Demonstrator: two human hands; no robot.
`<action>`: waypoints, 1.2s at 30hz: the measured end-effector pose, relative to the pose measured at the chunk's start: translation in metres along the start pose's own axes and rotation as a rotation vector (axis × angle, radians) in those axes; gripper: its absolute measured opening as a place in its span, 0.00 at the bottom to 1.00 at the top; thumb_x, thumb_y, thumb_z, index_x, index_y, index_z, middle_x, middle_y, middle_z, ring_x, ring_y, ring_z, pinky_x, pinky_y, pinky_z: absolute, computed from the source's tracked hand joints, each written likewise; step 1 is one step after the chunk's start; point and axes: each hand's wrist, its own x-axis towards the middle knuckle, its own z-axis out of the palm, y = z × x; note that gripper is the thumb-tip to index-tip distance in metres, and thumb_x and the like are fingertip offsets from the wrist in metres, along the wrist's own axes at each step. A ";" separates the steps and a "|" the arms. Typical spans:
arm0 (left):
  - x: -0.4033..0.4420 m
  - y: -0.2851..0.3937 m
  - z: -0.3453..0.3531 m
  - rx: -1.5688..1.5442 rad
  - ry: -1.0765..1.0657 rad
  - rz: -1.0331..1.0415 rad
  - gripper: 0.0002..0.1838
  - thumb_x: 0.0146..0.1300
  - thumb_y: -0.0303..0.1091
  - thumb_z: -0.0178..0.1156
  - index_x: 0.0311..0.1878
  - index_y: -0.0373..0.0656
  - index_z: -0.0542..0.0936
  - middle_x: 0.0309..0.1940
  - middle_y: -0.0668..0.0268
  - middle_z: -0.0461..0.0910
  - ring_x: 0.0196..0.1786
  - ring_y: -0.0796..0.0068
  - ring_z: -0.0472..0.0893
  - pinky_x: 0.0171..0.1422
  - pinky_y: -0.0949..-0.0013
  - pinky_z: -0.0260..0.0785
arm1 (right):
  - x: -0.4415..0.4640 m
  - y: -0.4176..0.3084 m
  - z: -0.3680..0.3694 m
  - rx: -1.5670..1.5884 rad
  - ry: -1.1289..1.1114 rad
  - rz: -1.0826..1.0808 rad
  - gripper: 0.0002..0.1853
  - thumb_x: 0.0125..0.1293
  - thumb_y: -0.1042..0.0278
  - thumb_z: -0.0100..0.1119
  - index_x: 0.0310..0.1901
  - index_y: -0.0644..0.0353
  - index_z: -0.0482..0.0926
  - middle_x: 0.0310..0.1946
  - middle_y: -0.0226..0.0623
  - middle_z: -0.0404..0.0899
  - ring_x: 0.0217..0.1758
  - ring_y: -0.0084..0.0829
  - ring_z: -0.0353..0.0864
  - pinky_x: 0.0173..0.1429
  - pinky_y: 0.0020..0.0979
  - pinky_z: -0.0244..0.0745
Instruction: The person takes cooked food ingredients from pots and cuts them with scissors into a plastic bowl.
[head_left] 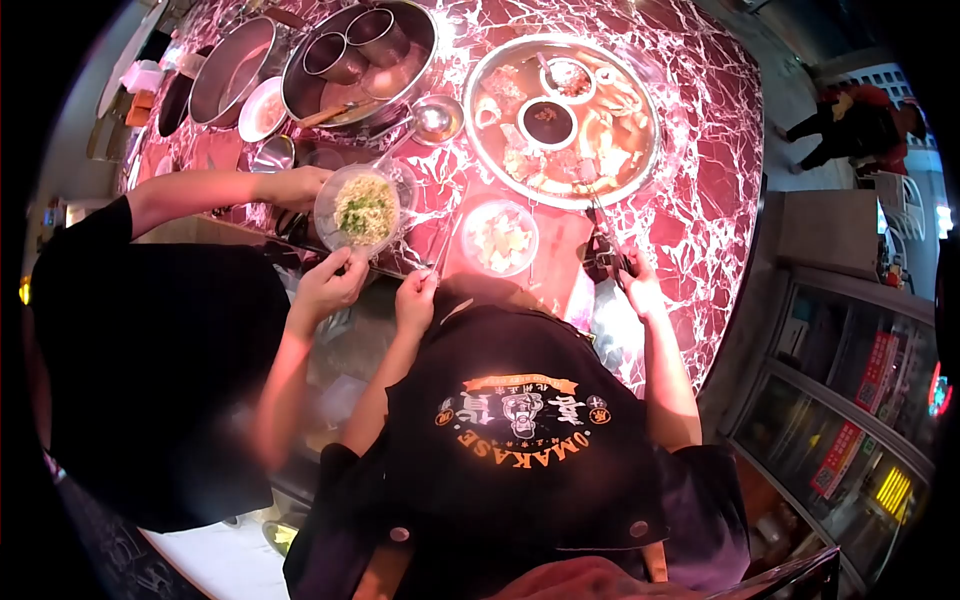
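My left hand point(415, 300) is closed round the lower end of a thin metal utensil point(445, 240), left of a round clear bowl point(500, 238) of pale, cut-up pieces. On the bowl's other side, my right hand point(642, 285) grips a black-handled tool point(612, 262) that looks like scissors. Its tip points up to the near rim of a big round tray point(474, 150) of assorted food in liquid. Two small bowls sit inside that tray, one with dark sauce point(549, 122), one with a reddish chopped mix point(568, 78).
At the left, a co-worker's hands point(330, 285) hold a clear bowl of noodles and greens point(364, 210) close to my left hand. Behind stand a large pot point(427, 60), a ladle point(436, 120) and pans point(232, 72). A glass-doored cabinet point(835, 400) is at the right.
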 end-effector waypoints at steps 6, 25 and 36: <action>0.002 0.010 0.002 -0.048 -0.004 -0.014 0.07 0.75 0.32 0.63 0.46 0.37 0.84 0.32 0.74 0.82 0.34 0.86 0.77 0.41 0.78 0.68 | 0.006 0.007 -0.008 -0.012 0.013 -0.002 0.21 0.70 0.81 0.57 0.63 0.57 0.74 0.43 0.31 0.83 0.41 0.21 0.79 0.44 0.23 0.72; 0.043 0.021 -0.008 -0.147 -0.010 -0.004 0.10 0.76 0.26 0.58 0.57 0.37 0.82 0.32 0.78 0.75 0.32 0.89 0.71 0.35 0.81 0.64 | 0.102 -0.083 -0.055 -0.631 0.026 -0.048 0.30 0.63 0.60 0.70 0.66 0.57 0.76 0.57 0.50 0.85 0.61 0.40 0.85 0.67 0.38 0.77; 0.091 0.059 0.037 -0.136 -0.106 0.056 0.12 0.76 0.25 0.59 0.58 0.36 0.82 0.35 0.76 0.78 0.35 0.89 0.72 0.40 0.79 0.65 | 0.212 -0.136 -0.024 -0.747 -0.105 0.052 0.23 0.65 0.56 0.68 0.57 0.60 0.82 0.37 0.42 0.87 0.39 0.36 0.85 0.43 0.37 0.79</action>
